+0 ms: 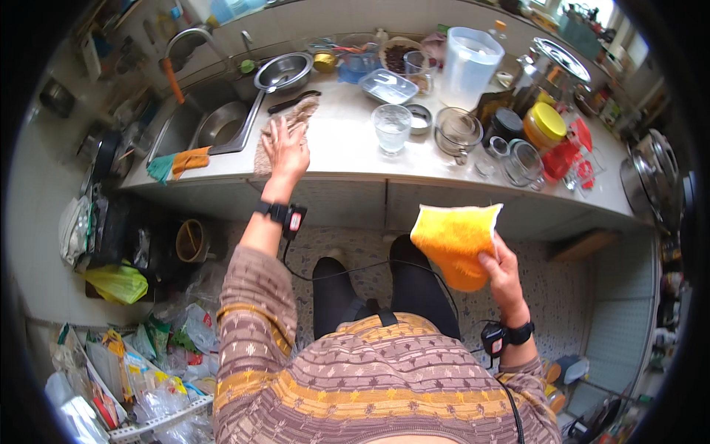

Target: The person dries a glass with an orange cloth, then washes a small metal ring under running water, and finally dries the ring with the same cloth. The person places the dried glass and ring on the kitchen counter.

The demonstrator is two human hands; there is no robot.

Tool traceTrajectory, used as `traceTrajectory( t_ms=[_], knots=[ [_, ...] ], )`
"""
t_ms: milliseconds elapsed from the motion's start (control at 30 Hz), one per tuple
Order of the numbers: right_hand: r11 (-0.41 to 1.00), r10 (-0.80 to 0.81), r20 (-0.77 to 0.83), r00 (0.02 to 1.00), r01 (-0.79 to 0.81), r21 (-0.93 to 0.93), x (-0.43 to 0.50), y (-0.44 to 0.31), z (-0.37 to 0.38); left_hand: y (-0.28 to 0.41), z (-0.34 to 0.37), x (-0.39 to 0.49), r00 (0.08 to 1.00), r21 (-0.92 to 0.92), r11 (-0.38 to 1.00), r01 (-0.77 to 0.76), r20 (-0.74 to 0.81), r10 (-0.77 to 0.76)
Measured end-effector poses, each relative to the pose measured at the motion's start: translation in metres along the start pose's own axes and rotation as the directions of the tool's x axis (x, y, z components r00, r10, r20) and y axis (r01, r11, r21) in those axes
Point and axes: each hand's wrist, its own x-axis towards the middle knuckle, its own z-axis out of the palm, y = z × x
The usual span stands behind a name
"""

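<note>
My left hand (287, 149) reaches over the counter, fingers apart, on or just above a crumpled brown cloth (305, 111). A black-handled utensil (294, 102), probably a knife, lies at the cloth's far end. In front of the counter, my right hand (502, 269) pinches the edge of a yellow-orange cloth (457, 238) with white edging, perhaps a cleaning mitt; it hangs in the air. Beyond it on the counter stand a clear plastic cup of water (392, 130), a small round tin (420, 119) and a glass cup with a handle (458, 133).
The sink (183, 119) at left holds a metal basin (222, 125); a teal-and-orange cloth (180, 164) drapes over the counter edge. A metal bowl (284, 72), a lidded clear container (388, 86), a water pitcher (470, 66) and a yellow-lidded jar (546, 123) stand farther back. A cable (355, 269) hangs between my wrists.
</note>
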Motion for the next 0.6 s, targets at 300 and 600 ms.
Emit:
traceTrajectory(
  t_ms=[300,600],
  knots=[
    [0.991,-0.123,-0.136,0.983,0.129,0.037,0.037,-0.063,-0.055,0.068,-0.052,-0.159,0.978,-0.514,0.85,0.118,0.207,-0.011],
    [0.973,-0.23,-0.149,0.962,0.222,-0.066,0.171,-0.067,-0.105,0.043,-0.079,-0.147,0.978,-0.658,0.749,0.078,0.196,0.07]
  ],
)
